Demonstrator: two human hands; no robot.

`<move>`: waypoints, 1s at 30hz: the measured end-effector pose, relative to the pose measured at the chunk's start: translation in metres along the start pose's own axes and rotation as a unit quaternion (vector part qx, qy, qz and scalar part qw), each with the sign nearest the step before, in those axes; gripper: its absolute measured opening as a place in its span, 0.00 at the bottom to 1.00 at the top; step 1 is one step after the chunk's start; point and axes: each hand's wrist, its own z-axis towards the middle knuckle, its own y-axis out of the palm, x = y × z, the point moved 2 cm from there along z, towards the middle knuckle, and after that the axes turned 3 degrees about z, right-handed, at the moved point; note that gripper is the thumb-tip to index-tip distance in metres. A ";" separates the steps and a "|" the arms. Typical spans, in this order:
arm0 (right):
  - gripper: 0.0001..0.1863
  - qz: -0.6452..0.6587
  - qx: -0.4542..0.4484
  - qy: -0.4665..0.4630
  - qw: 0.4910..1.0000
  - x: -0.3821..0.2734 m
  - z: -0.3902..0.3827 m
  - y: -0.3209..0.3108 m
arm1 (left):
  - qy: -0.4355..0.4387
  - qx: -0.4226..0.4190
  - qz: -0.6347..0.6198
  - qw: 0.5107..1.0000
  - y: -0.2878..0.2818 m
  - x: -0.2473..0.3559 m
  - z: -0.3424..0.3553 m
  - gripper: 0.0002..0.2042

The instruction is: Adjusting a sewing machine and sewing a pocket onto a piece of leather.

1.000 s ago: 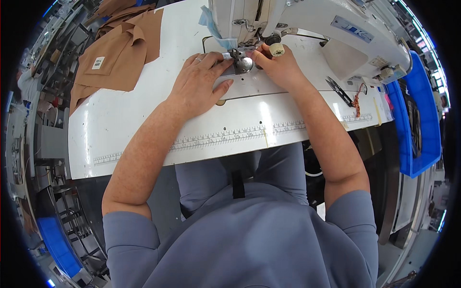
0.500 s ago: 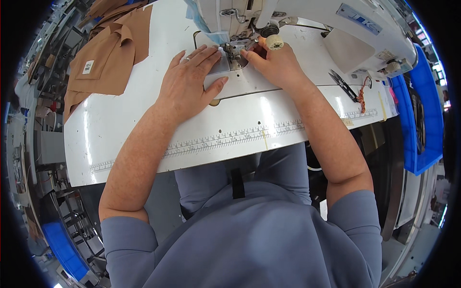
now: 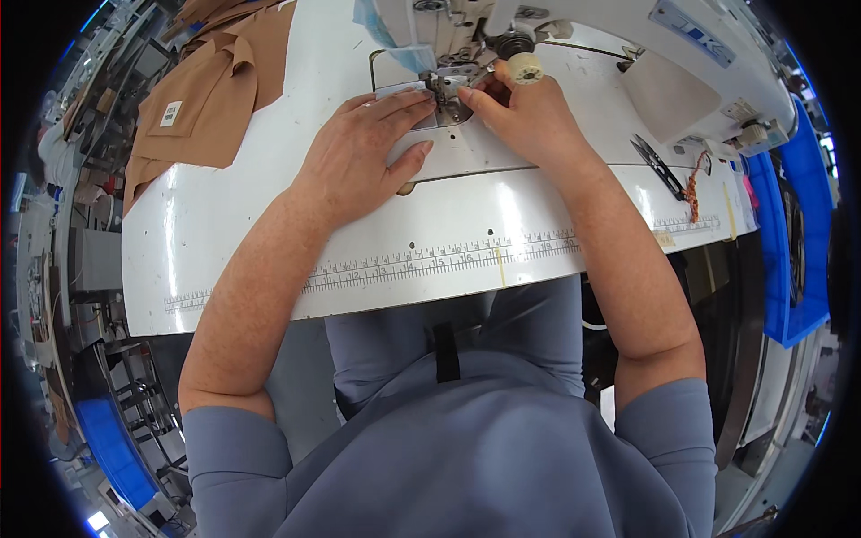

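Note:
At the white sewing machine (image 3: 623, 40), my left hand (image 3: 363, 152) lies flat and open on the table, thumb apart from the fingers. Its fingertips rest beside the presser foot (image 3: 441, 87), over the edge of a small pale flat piece (image 3: 399, 90); I cannot tell whether this is cloth or a plate. My right hand (image 3: 529, 121) is on the other side of the foot, fingers curled and thumb tip close to the metal needle plate (image 3: 456, 112). Machine parts and a cream round spool-like part (image 3: 525, 69) partly hide its fingertips, so what they grip does not show.
Brown cut fabric pieces (image 3: 202, 108), one with a white label, are stacked at the left. Black thread snips (image 3: 659, 168) lie at the right by an orange cord (image 3: 692, 188). A ruler strip (image 3: 439, 263) runs along the table front. A blue bin (image 3: 778, 251) stands beyond the right edge.
The whole view has shifted slightly. My left fingers have drawn closer together and sit nearer the presser foot. My right hand stays at almost the same spot by the foot.

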 end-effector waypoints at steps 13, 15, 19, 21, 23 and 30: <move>0.18 0.011 0.007 -0.005 1.000 0.013 0.004 0.006 | 0.014 0.037 0.066 0.997 0.005 -0.006 -0.009 0.22; 0.18 0.020 0.010 -0.013 1.000 0.018 0.005 0.008 | 0.005 0.039 0.068 0.997 0.007 -0.008 -0.009 0.23; 0.18 0.025 0.009 -0.008 1.000 0.017 0.004 0.008 | -0.009 0.037 0.088 0.995 0.007 -0.007 -0.010 0.24; 0.18 0.029 0.010 -0.010 0.999 0.019 0.005 0.009 | -0.012 0.038 0.095 0.995 0.007 -0.007 -0.009 0.25; 0.18 0.034 0.012 -0.011 0.999 0.020 0.004 0.008 | -0.009 0.041 0.090 0.995 0.008 -0.007 -0.008 0.25; 0.17 0.027 0.012 -0.019 0.999 0.011 0.002 0.007 | -0.010 0.025 0.089 0.996 0.004 -0.008 -0.008 0.26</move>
